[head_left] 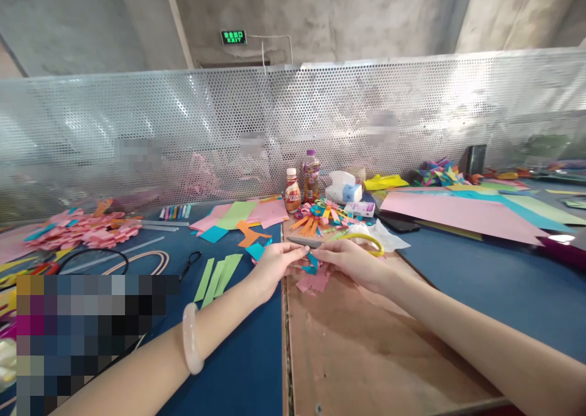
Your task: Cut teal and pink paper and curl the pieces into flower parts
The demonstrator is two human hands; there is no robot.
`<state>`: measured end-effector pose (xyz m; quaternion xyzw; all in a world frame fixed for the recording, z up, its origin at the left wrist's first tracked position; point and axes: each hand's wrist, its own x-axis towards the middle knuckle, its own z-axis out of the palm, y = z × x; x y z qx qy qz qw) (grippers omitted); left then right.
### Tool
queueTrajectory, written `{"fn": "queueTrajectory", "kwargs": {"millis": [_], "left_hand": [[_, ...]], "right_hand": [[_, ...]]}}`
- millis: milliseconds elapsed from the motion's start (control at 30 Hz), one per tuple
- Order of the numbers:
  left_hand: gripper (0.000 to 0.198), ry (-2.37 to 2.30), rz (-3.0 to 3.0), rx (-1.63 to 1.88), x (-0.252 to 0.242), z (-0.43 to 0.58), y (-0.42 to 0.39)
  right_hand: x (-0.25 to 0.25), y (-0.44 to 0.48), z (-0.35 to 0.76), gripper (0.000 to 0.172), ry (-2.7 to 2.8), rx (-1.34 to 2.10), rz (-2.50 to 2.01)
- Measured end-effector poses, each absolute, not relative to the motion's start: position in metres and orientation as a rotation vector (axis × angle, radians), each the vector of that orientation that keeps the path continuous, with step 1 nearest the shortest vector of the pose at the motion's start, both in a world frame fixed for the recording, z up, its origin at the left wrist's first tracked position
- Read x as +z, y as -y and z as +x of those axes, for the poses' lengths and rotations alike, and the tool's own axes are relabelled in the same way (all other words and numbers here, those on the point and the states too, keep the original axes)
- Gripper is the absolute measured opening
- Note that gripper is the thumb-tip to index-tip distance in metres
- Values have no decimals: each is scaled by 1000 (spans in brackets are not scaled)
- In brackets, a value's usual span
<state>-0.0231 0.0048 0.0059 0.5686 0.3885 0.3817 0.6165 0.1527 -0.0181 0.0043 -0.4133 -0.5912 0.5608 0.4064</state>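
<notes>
A: Where is the blue strip (312, 263)?
B: Between the left hand (273, 264) and the right hand (351, 261), above the worktop (361, 358), near pink paper (313, 283).
A: State of the fingers?
B: Both hands: fingers clamped on the strip. Scissors (379, 245) lie just beyond the right hand.

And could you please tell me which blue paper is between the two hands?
The small bent blue strip, pinched by the left hand and right hand; the flat blue piece at left and large blue sheet at right lie untouched.
</notes>
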Motion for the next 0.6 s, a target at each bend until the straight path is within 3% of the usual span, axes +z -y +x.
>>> {"fn": "queueTrajectory", "kwargs": {"millis": [600], "left_hand": [[21, -856, 1315, 841, 9, -22, -4]], "right_hand": [[3, 17, 152, 23, 1563, 1220, -1166]]}}
